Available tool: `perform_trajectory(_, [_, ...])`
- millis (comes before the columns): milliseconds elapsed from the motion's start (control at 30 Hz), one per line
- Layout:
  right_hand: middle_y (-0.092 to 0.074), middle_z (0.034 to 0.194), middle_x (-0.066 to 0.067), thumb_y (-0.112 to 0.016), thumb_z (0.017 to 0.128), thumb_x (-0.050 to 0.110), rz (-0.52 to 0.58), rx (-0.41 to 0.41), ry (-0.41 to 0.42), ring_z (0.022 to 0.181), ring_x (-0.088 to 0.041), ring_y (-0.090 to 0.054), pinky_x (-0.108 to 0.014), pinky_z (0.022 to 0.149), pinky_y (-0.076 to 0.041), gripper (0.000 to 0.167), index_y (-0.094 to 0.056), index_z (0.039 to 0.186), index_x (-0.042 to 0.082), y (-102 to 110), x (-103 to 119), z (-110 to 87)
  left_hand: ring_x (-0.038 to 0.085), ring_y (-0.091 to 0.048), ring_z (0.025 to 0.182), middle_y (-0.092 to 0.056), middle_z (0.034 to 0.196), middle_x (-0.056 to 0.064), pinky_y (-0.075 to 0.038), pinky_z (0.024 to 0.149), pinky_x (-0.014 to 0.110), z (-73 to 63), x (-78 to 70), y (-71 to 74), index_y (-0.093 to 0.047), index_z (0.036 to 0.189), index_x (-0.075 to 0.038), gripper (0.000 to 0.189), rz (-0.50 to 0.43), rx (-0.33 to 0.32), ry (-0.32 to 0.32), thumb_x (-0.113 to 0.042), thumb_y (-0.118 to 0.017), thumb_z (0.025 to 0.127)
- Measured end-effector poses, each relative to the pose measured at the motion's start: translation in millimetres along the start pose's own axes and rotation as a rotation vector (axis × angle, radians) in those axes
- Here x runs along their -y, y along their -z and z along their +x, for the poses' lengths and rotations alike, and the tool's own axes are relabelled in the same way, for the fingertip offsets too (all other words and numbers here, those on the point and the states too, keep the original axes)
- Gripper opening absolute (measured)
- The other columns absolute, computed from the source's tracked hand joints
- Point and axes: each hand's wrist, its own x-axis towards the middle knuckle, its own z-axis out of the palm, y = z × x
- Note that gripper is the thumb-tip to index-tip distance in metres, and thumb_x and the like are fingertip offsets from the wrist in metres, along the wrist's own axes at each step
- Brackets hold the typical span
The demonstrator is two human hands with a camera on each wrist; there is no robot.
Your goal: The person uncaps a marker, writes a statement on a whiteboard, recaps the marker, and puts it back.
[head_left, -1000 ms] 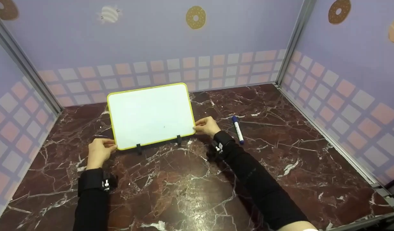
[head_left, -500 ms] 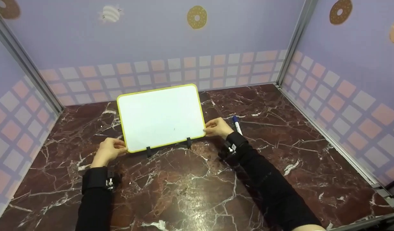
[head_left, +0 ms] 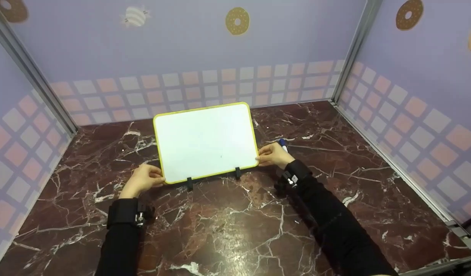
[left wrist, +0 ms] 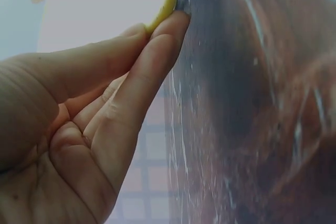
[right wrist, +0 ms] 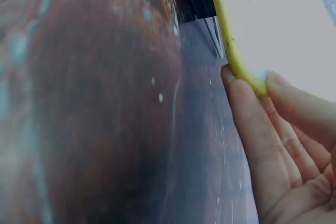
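A whiteboard (head_left: pixel 206 142) with a yellow frame leans back on two small black feet (head_left: pixel 189 183) at its lower edge. My left hand (head_left: pixel 143 178) pinches its lower left corner; in the left wrist view the thumb (left wrist: pixel 100 59) lies on the white face and the fingers go behind the yellow rim. At the lower right corner my right hand (head_left: pixel 275 154) pinches the frame the same way, thumb (right wrist: pixel 294 95) in front. Behind the right hand a marker with a blue cap (head_left: pixel 283 142) lies on the table, mostly hidden by the hand and wrist.
The dark red marbled table (head_left: pixel 235 230) has white veins and a bright glare at the front. A lilac patterned wall (head_left: pixel 189 46) stands at the back, with side walls left and right. A metal rail (head_left: pixel 404 176) runs along the table's right side.
Both hands and the whiteboard have moved to the right across the table, keeping the same slant. The right hand and wrist now cover most of the marker, which was in full view.
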Motion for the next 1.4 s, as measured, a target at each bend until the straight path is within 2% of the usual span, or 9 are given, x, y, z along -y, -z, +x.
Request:
perform_trajectory(167, [-0.068,0.074,0.0,-0.065,0.089,-0.01,-0.014,0.017,-0.02,0.069,-0.009,-0.069,-0.027,0.072,-0.064,0.016,-0.06,0.101,-0.019,11.6,-3.2,-11.1,0.019,-0.072,0.081,-0.068,0.099,0.034,-0.064,0.079,0.033,2.8,-5.5,-8.8,-0.058,0.109,0.024,0.024,-0.003,0.016,-0.01,0.007,-0.063,0.091])
perform_trajectory(367, [-0.069,0.076,0.0,-0.065,0.09,-0.008,-0.033,0.016,-0.034,0.071,-0.009,-0.07,-0.027,0.073,-0.064,0.016,-0.06,0.102,-0.017,22.3,-7.1,-23.1,0.028,-0.074,0.085,-0.068,0.1,0.034,-0.064,0.08,0.035,3.5,-11.5,-19.0,-0.06,0.11,0.022,0.025,0.02,0.019,-0.017,0.006,-0.065,0.091])
perform_trajectory(700, [-0.069,0.076,0.0,-0.066,0.089,-0.008,-0.021,0.014,-0.041,0.072,-0.01,-0.071,-0.027,0.072,-0.064,0.014,-0.061,0.101,-0.015,32.9,-12.9,-40.8,0.027,-0.073,0.084,-0.068,0.098,0.031,-0.064,0.079,0.034,4.1,-18.4,-29.8,-0.061,0.109,0.021,0.023,0.029,0.023,-0.029,0.006,-0.064,0.091])
perform_trajectory(900, [-0.07,0.076,0.0,-0.065,0.09,-0.007,-0.018,0.025,-0.051,0.072,-0.011,-0.071,-0.028,0.073,-0.064,0.011,-0.061,0.1,-0.012,38.2,-13.5,-46.8,0.033,-0.073,0.09,-0.067,0.103,0.033,-0.063,0.082,0.036,4.1,-20.2,-33.0,-0.06,0.113,0.02,0.027,0.009,0.046,-0.017,0.005,-0.064,0.092])
perform_trajectory(1100, [-0.07,0.076,0.001,-0.065,0.09,-0.007,-0.031,0.03,-0.044,0.072,-0.011,-0.071,-0.028,0.074,-0.064,0.013,-0.061,0.1,-0.014,41.8,-12.2,-51.1,0.026,-0.074,0.082,-0.068,0.098,0.031,-0.064,0.077,0.033,4.7,-19.2,-31.7,-0.062,0.11,0.02,0.028,0.01,0.077,-0.062,0.001,-0.068,0.09])
perform_trajectory(1200, [-0.07,0.076,0.001,-0.065,0.09,-0.007,-0.033,0.032,-0.042,0.073,-0.011,-0.071,-0.029,0.074,-0.064,0.013,-0.061,0.1,-0.014,41.9,-11.9,-50.9,0.029,-0.074,0.086,-0.068,0.101,0.031,-0.064,0.08,0.035,5.1,-19.4,-32.3,-0.062,0.112,0.018,0.027,0.022,0.073,-0.049,0.001,-0.066,0.092])
perform_trajectory(1233, [-0.07,0.076,0.001,-0.065,0.09,-0.007,-0.039,0.03,-0.043,0.072,-0.011,-0.071,-0.029,0.074,-0.064,0.014,-0.061,0.1,-0.014,41.8,-12.0,-50.5,0.031,-0.073,0.088,-0.068,0.103,0.032,-0.063,0.082,0.036,4.9,-20.5,-33.0,-0.062,0.113,0.018,0.027,0.033,0.067,-0.028,0.002,-0.065,0.092])
perform_trajectory(1400, [-0.07,0.076,0.002,-0.067,0.089,-0.005,-0.095,0.033,-0.053,0.072,-0.01,-0.071,-0.029,0.074,-0.064,0.02,-0.061,0.103,-0.017,42.2,-10.6,-47.0,0.033,-0.073,0.09,-0.068,0.103,0.032,-0.063,0.083,0.038,6.3,-18.0,-33.7,-0.062,0.111,0.018,0.024,0.033,0.068,-0.027,0.003,-0.065,0.092])
